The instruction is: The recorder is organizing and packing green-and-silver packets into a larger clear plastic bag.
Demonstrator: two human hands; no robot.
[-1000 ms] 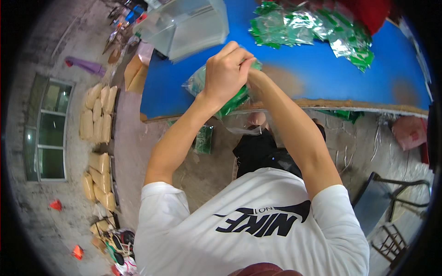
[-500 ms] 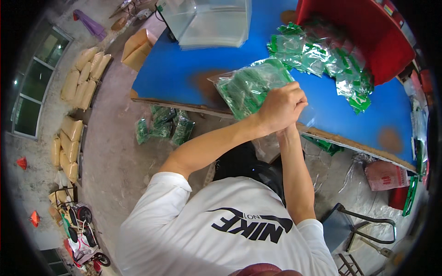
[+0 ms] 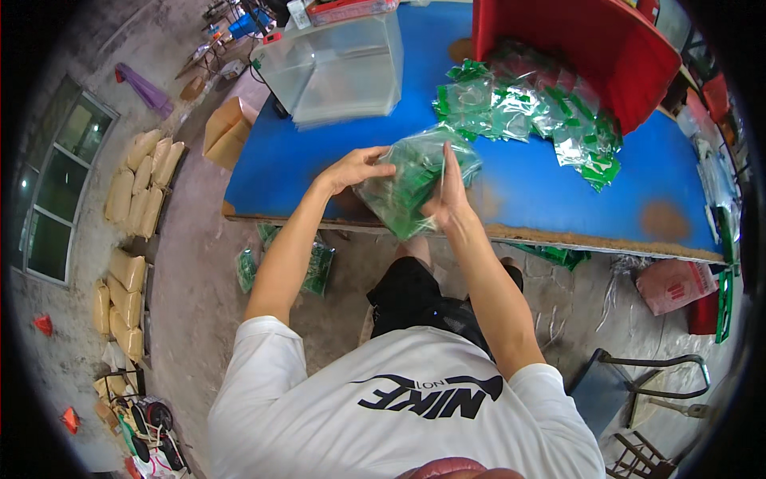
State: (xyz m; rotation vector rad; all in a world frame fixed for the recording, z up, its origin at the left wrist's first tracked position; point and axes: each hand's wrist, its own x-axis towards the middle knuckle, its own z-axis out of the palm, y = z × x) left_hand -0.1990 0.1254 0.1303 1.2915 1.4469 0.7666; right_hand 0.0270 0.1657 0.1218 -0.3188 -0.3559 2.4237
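Note:
A clear plastic bag filled with small green packets is held over the table's front edge, tilted and slightly blurred. My left hand grips its left side, thumb and fingers at the plastic. On the opposite side my right hand presses against the bag, fingers pointing up along it. The bag hides part of the fingers. Beyond it, a loose heap of green and clear packets spills from a red bin lying tipped on the blue table.
A translucent box stands at the table's far left, with flat clear sheets or bags stacked by it. Filled green bags lie on the floor below. A blue trolley is at the right, an open carton left of the table.
My hands were together at the bag's right side and have moved apart to opposite sides of it. The bag has turned. The whole view has shifted a little.

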